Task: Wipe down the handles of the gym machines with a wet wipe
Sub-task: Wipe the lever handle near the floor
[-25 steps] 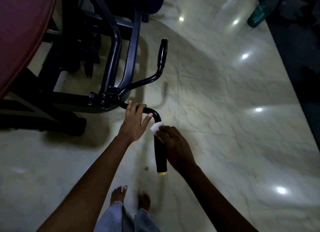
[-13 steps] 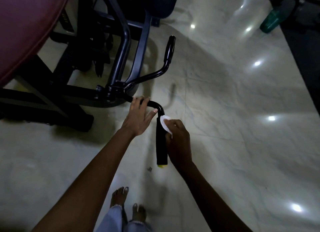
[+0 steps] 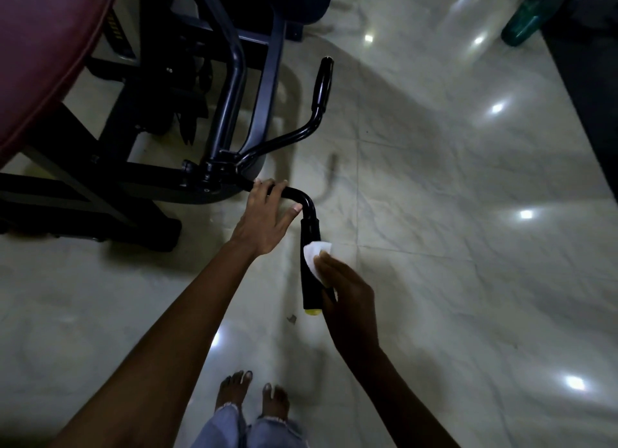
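A black bent handle (image 3: 309, 280) with a yellow end cap sticks out of a dark gym machine (image 3: 207, 119) toward me. My left hand (image 3: 266, 220) holds the bare bar just above the bend, fingers over the top and thumb beneath. My right hand (image 3: 347, 293) grips the lower part of the padded grip with a white wet wipe (image 3: 316, 255) wrapped against it. A second black handle (image 3: 322, 82) rises farther back, untouched.
A maroon padded seat (image 3: 43, 46) fills the upper left. The machine's black base (image 3: 83, 210) lies on the pale marble floor. A green object (image 3: 525, 22) and a dark mat (image 3: 588, 79) lie at the upper right. My bare feet (image 3: 250, 397) stand below the handle.
My right hand has slid the wipe down the grip from near the bend toward the yellow end. My left hand has stayed on the bar. The view has shifted slightly.
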`<state>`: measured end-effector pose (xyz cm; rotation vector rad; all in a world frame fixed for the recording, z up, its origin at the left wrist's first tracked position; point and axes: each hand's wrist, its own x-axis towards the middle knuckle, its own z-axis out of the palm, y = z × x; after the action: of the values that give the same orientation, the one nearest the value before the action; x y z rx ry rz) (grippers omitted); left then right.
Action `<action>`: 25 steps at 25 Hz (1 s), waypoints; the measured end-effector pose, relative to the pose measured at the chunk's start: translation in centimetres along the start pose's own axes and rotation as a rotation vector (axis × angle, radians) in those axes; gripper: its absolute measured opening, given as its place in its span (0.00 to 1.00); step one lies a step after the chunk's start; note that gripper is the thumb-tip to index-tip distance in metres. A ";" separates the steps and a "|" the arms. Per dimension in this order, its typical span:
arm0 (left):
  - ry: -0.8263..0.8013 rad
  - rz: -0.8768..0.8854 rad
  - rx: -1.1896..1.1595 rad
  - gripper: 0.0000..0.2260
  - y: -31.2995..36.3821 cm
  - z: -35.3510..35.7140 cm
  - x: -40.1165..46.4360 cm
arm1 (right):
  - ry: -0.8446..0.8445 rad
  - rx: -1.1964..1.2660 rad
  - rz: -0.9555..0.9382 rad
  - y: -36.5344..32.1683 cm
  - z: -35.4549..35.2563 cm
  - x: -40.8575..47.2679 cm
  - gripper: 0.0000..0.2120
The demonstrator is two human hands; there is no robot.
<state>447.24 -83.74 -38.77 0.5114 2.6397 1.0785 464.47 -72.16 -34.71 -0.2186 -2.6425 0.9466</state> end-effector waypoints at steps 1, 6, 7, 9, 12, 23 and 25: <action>-0.001 -0.003 -0.003 0.25 0.1 0.0 0.0 | -0.020 -0.008 -0.001 -0.1 -0.4 -0.8 0.24; 0.015 -0.014 -0.027 0.24 0.4 0.2 -0.1 | 0.024 0.042 0.074 -0.3 -0.2 -0.4 0.24; 0.021 -0.008 -0.026 0.24 0.3 0.2 -0.1 | 0.025 0.027 0.060 -0.5 -0.3 -1.0 0.24; 0.025 -0.003 -0.027 0.25 0.2 0.4 -0.1 | 0.031 0.036 0.047 -0.8 -0.9 -2.9 0.22; 0.026 -0.002 -0.020 0.25 0.1 0.4 0.0 | 0.064 0.101 0.084 -1.2 -1.3 -3.9 0.21; 0.015 0.067 0.054 0.26 -0.8 0.2 0.1 | -0.056 -0.185 -0.181 0.3 0.4 5.3 0.21; -0.006 0.091 0.062 0.30 -1.4 0.0 0.1 | -0.098 -0.311 -0.289 0.1 0.3 5.5 0.22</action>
<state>446.79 -84.64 -39.75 0.6517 2.6749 1.0210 459.22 -70.88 -33.56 0.1417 -2.8003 0.4644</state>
